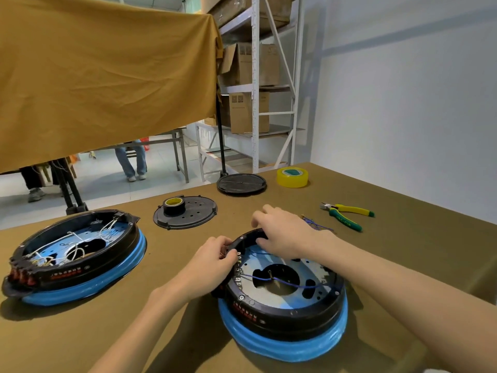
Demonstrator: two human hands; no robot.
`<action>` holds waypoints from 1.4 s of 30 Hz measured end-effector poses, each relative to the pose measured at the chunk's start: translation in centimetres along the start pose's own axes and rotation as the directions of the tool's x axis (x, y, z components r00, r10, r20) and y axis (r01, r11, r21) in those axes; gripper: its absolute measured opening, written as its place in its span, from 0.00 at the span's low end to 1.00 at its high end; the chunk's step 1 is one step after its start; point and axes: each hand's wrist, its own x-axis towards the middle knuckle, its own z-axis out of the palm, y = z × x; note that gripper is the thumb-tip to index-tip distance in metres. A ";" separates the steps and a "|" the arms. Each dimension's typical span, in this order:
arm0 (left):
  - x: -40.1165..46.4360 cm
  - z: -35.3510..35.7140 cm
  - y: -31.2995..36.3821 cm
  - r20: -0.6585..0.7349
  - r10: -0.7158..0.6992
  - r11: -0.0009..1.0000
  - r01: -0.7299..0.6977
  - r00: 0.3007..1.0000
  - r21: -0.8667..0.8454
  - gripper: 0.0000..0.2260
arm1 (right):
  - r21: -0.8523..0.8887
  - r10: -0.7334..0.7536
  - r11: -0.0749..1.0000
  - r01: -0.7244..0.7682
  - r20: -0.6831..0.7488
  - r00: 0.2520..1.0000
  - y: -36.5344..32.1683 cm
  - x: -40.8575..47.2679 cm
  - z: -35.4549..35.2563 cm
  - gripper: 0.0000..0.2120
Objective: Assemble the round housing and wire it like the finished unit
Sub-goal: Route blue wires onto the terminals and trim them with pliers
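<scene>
While both hands work at its far-left rim, the housing sits on the table right in front of the person, black ring on a blue base, open side up so the terminals and the blue wire crossing its floor can be reached. The left hand curls its fingers over the housing's left edge and seems to pinch something small at the terminal row; what exactly it holds is too small to tell. The right hand bends its fingers over the housing's far rim, gripping it, probably to steady the ring while the left makes the connection. Well left of the housing lies the finished unit, same build, white wires already routed inside, likely kept in sight as the pattern to copy. Beyond the housing, a perforated cover carries a black tape roll, and farther back a second lid lies beside a yellow tape roll. Just right of the housing's far edge, spare wires and yellow-green cutters wait within the right hand's reach. An olive-brown cloth covers the table. Behind the housing's table hang a mustard drape and white shelving with cartons, against a pale wall; legs of standing people show under the drape.
</scene>
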 end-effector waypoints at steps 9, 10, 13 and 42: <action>-0.5 2.4 -1.4 -0.156 -0.024 0.935 -0.033 0.987 -0.354 0.07 | 0.099 0.167 0.980 -0.173 0.068 0.984 -3.0 -0.3 2.2 0.15; -0.4 2.4 -1.5 -0.154 -0.026 0.933 -0.031 0.988 -0.360 0.07 | 0.073 0.175 0.982 -0.177 0.029 0.984 -3.3 -0.1 2.6 0.12; -0.2 2.5 -1.8 -0.149 -0.033 0.928 -0.025 0.988 -0.372 0.06 | 0.089 0.195 0.978 -0.191 -0.045 0.980 -3.5 0.1 3.1 0.09; 0.0 2.8 -2.4 -0.158 0.013 0.915 -0.075 0.987 -0.395 0.07 | 0.437 -0.093 0.899 0.034 0.114 0.989 -2.0 -1.0 -1.4 0.08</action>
